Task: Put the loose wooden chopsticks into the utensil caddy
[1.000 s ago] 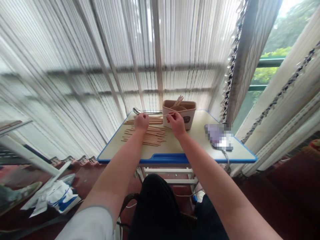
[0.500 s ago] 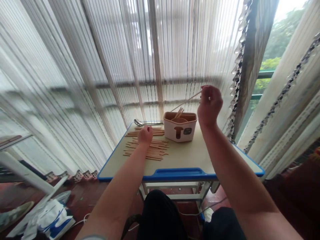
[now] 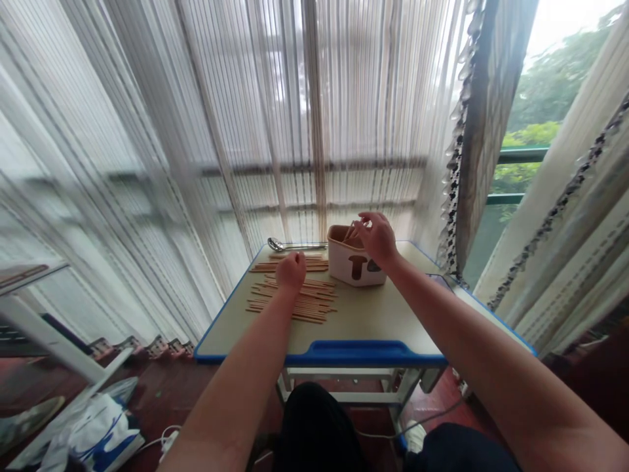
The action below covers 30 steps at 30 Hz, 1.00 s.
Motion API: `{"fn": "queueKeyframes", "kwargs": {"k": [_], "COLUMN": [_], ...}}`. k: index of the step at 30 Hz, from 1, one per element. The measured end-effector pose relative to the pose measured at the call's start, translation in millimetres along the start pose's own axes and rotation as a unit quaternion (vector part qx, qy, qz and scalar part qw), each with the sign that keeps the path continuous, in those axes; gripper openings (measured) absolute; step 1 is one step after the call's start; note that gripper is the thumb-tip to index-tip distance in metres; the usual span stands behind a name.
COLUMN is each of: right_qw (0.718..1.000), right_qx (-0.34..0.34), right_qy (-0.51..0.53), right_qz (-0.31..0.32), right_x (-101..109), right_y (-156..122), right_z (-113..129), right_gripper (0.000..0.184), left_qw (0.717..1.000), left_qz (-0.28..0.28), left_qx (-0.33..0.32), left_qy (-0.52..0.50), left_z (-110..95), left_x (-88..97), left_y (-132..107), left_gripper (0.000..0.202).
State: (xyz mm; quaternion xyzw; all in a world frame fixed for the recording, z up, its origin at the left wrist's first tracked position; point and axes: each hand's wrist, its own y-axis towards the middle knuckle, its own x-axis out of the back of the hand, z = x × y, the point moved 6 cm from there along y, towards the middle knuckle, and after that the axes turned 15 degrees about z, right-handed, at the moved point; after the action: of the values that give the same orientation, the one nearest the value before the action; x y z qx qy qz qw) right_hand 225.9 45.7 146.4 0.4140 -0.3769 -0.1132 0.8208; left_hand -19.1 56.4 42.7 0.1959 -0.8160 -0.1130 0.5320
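Over the left half of the desk, my left hand (image 3: 291,272) is closed in a fist just above the rows of wooden chopsticks (image 3: 314,305). Whatever it holds, if anything, is hidden. My right hand (image 3: 377,237) is at the open top of a white holder (image 3: 344,262) with a brown rim and brown markings. Its thumb and fingers pinch at the upper ends of chopsticks (image 3: 350,232) that stand tilted inside. How many it grips cannot be made out. Part of the holder's right side is behind this hand.
A metal slotted spoon (image 3: 276,245) lies along the desk's back edge. The desk (image 3: 373,321) has a blue rim. A phone-like flat object (image 3: 439,282) rests at the right. Sheer curtains (image 3: 246,98) hang behind. A white-and-blue bag (image 3: 101,429) is on the floor.
My right hand has come down and left from above the holder, bringing a chopstick to its opening. My left hand stays closed over the chopsticks. The view has shifted slightly.
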Motion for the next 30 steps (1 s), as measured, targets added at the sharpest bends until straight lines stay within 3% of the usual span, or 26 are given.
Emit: {"fn": "queueKeyframes", "kwargs": {"k": [2,4,7,8,10,12,14,24,27,30], "right_qw": [0.999,0.997,0.963,0.957,0.950,0.917,0.891,0.866,0.875,0.904], "right_qx": [0.004,0.055,0.180,0.154,0.025,-0.078,-0.116,-0.174,-0.160,-0.135], "right_qy": [-0.017,-0.045,-0.066,-0.070,-0.099,-0.143,-0.163,-0.147,-0.143,-0.126], "right_qz": [-0.032,-0.014,0.192,0.237,0.295,0.363,0.407,0.445,0.434,0.386], "right_x": [5,1,-41,-56,-82,-105,-119,-117,-114,-106], "right_y": [-8,-22,-51,-61,-77,-92,-102,-103,-102,-99], "right_z": [12,35,73,75,62,44,31,18,19,22], "right_gripper": [0.026,0.025,0.024,0.025,0.034,0.033,0.032,0.028,0.027,0.029], "left_qw": [1.000,1.000,1.000,1.000,1.000,0.999,0.999,0.997,0.997,0.997], "left_qz": [0.002,-0.001,-0.001,0.002,0.011,0.021,0.026,0.050,0.047,0.039], "left_qx": [0.007,0.011,0.013,0.017,0.024,0.029,0.029,0.050,0.053,0.053], "left_qy": [0.001,-0.001,-0.006,-0.008,-0.009,-0.009,-0.011,-0.019,-0.023,-0.031], "left_z": [1,2,5,6,8,10,10,9,9,11], "left_x": [0.2,0.4,0.0,-0.5,-1.6,-2.5,-3.1,-5.6,-3.6,-2.0], "left_y": [1,1,3,3,3,2,1,1,0,-1], "left_gripper": [0.045,0.045,0.045,0.045,0.045,0.044,0.043,0.041,0.041,0.042]}}
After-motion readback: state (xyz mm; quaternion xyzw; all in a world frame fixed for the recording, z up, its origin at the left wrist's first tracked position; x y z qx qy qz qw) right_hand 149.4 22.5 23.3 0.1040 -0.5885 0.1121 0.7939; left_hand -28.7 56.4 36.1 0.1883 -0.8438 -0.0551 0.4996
